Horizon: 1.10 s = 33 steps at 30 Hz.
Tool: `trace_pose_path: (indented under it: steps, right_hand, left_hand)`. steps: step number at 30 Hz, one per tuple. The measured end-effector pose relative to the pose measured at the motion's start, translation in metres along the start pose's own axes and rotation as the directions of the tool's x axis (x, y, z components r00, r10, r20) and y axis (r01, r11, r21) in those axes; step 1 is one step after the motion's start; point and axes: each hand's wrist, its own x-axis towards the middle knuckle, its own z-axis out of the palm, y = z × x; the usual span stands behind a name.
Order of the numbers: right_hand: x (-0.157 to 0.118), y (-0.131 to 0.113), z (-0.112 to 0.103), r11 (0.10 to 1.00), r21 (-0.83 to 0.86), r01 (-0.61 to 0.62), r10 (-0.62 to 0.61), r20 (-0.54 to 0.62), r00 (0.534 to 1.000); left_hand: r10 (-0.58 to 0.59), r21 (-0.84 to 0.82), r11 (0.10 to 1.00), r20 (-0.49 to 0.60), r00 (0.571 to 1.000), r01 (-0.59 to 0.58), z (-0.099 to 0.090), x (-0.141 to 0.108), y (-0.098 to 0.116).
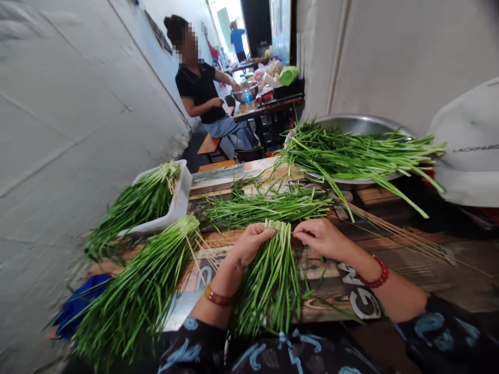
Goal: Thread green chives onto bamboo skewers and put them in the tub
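Note:
A bunch of green chives (pixel 273 280) hangs between my hands, cut ends up, leaves toward the table's near edge. My left hand (pixel 249 243) pinches its upper left side, thumb across the stalks. At the right side of the bunch, my right hand (pixel 318 238) is closed in a pinch on a thin wooden skewer (pixel 292 232), mostly hidden by the fingers. Just beyond the hands lies a loose pile of chives (pixel 268 205). To the left rests a skewered heap of chives (pixel 144 280), with several sticks poking out near its pale ends.
A white tray (pixel 181 195) with skewered chives stands at the left. A metal basin (pixel 362 123) heaped with chives is at the back right, near loose skewers (pixel 401 231). Blue cloth (pixel 83 306) lies lower left. A person (pixel 198 88) sits at another table; another person stands farther back.

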Motion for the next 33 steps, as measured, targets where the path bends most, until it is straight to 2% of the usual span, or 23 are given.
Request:
trace_pose_path:
  steps: [4, 8, 17, 22, 25, 28, 30, 33]
  right_hand:
    - [-0.008, -0.003, -0.005, 1.000, 0.004, 0.020, -0.020, -0.008, 1.000]
    - [-0.009, -0.003, -0.004, 1.000, 0.029, 0.002, -0.002, -0.007, 1.000]
    - [-0.014, -0.004, 0.000, 0.998, 0.059, 0.001, 0.001, -0.030, 1.000]
    - [-0.016, -0.009, 0.002, 0.998, 0.055, -0.020, 0.020, -0.002, 1.000]
    - [-0.014, -0.010, 0.000, 0.997, 0.064, -0.038, 0.037, 0.012, 0.999]
    - [-0.011, -0.009, -0.002, 0.990, 0.111, -0.089, 0.085, 0.044, 0.995]
    - [-0.010, -0.008, -0.003, 0.968, 0.181, -0.173, 0.157, 0.098, 0.983]
    - [-0.009, -0.007, -0.002, 0.882, 0.332, -0.334, 0.276, 0.211, 0.938]
  left_hand:
    - [-0.072, -0.025, 0.997, 0.016, 0.997, 0.072, 0.002, 0.000, -0.006]
    - [-0.138, -0.018, 0.990, -0.018, 0.990, 0.137, 0.006, -0.001, -0.008]
    - [-0.145, 0.087, 0.985, -0.022, 0.989, 0.146, 0.006, -0.003, -0.012]
    - [-0.203, 0.092, 0.975, -0.013, 0.979, 0.203, 0.010, -0.005, -0.015]
    - [-0.185, 0.108, 0.976, -0.026, 0.982, 0.187, 0.011, -0.005, -0.015]
    - [-0.152, 0.128, 0.981, 0.012, 0.988, 0.149, 0.009, -0.005, -0.014]
    - [-0.117, 0.140, 0.984, 0.047, 0.992, 0.109, 0.005, -0.006, -0.011]
    - [-0.018, 0.122, 0.992, 0.005, 1.000, 0.018, 0.002, -0.007, -0.003]
